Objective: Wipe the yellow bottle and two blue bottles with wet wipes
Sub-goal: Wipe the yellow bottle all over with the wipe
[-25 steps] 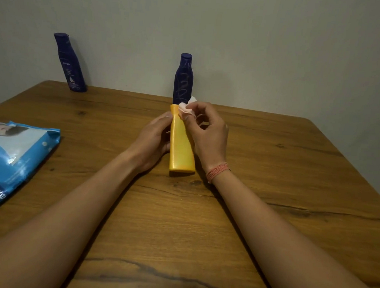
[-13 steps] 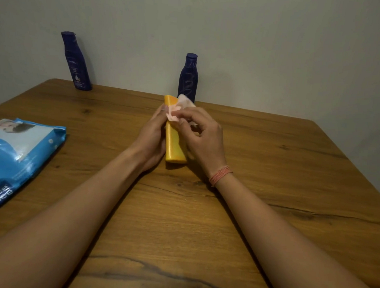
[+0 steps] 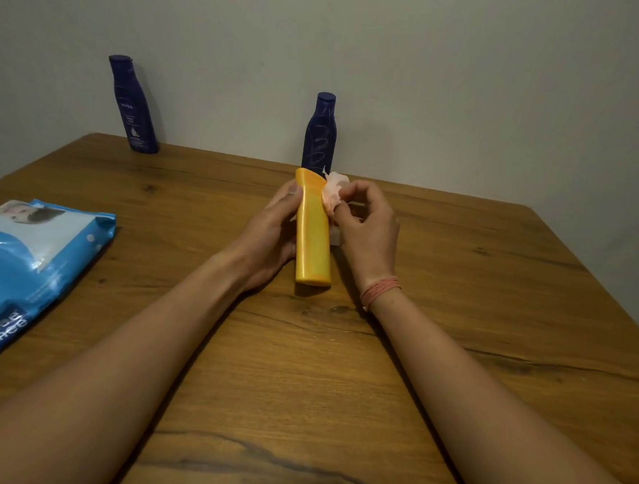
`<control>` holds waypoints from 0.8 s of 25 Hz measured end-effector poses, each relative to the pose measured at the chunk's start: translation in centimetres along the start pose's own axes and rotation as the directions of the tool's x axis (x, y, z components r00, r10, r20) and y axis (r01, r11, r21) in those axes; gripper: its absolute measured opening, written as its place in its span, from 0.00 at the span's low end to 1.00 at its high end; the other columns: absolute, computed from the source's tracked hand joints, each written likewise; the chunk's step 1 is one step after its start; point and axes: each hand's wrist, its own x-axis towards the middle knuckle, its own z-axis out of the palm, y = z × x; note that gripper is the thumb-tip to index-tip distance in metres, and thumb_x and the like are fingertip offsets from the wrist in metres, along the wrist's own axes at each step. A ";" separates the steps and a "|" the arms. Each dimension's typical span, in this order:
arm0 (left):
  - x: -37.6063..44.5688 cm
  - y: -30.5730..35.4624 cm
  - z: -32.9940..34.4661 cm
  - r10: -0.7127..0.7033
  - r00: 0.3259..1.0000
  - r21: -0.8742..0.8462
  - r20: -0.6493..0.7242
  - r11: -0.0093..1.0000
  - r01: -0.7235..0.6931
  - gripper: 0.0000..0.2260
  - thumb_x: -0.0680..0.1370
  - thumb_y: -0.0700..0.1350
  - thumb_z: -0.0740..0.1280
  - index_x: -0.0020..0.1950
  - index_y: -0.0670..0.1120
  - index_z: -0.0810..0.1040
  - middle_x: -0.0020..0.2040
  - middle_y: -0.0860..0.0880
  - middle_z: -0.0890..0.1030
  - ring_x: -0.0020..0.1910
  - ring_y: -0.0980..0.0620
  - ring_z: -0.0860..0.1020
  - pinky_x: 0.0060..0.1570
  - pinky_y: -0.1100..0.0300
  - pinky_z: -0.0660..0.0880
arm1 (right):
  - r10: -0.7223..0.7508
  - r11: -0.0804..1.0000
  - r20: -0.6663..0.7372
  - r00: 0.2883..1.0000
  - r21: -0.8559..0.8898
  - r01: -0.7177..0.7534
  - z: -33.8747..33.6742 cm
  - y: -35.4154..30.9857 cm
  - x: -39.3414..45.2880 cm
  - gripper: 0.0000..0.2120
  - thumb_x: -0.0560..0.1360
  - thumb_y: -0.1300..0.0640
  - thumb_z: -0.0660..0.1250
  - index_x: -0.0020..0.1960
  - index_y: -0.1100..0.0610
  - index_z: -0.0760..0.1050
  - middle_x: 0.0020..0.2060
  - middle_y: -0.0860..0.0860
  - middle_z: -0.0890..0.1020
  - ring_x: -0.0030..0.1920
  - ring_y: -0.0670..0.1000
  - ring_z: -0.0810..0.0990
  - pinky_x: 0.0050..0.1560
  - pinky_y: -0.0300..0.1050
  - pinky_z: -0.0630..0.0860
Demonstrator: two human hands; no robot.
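Head view — right hand (image 3: 367, 231) presses wipe (image 3: 333, 194) on yellow bottle (image 3: 312, 237).

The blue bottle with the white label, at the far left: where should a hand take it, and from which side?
Grip the left blue bottle around its narrower upper body, just below the cap, probably from the front or from its right side. It stands upright at the table's far edge near the wall, so coming from behind looks blocked. Both hands are busy now with the yellow bottle.

Bare forearms, no sleeves; pink-orange thread band (image 3: 379, 289) wound around right wrist.
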 end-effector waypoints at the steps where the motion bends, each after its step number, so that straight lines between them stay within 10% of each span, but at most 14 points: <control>1: 0.0 0.0 0.0 0.004 1.000 0.000 0.012 1.000 -0.004 0.18 0.84 0.53 0.56 0.74 0.53 0.67 0.66 0.41 0.74 0.59 0.45 0.77 0.52 0.50 0.79 | -0.025 1.000 0.005 1.000 0.004 0.025 0.1 -0.2 -0.1 0.05 0.76 0.61 0.69 0.52 0.56 0.78 0.49 0.47 0.81 0.50 0.43 0.80 0.48 0.32 0.78; 9: -0.2 -0.1 -0.3 -0.065 0.996 -0.241 -0.057 0.969 0.050 0.16 0.83 0.48 0.58 0.69 0.45 0.74 0.56 0.42 0.83 0.54 0.46 0.83 0.52 0.49 0.80 | -0.395 0.909 0.222 0.892 -0.050 0.415 1.3 -1.5 -1.4 0.09 0.76 0.63 0.68 0.56 0.59 0.81 0.55 0.53 0.81 0.57 0.47 0.78 0.58 0.42 0.78; 20: 0.1 0.1 -0.4 -0.096 0.990 -0.343 -0.103 0.938 0.055 0.24 0.83 0.59 0.53 0.65 0.45 0.76 0.55 0.40 0.84 0.53 0.44 0.84 0.47 0.49 0.81 | -0.249 0.951 0.209 0.946 -0.132 0.279 1.2 -0.9 -1.1 0.05 0.75 0.60 0.70 0.50 0.57 0.80 0.54 0.50 0.79 0.56 0.43 0.77 0.55 0.35 0.77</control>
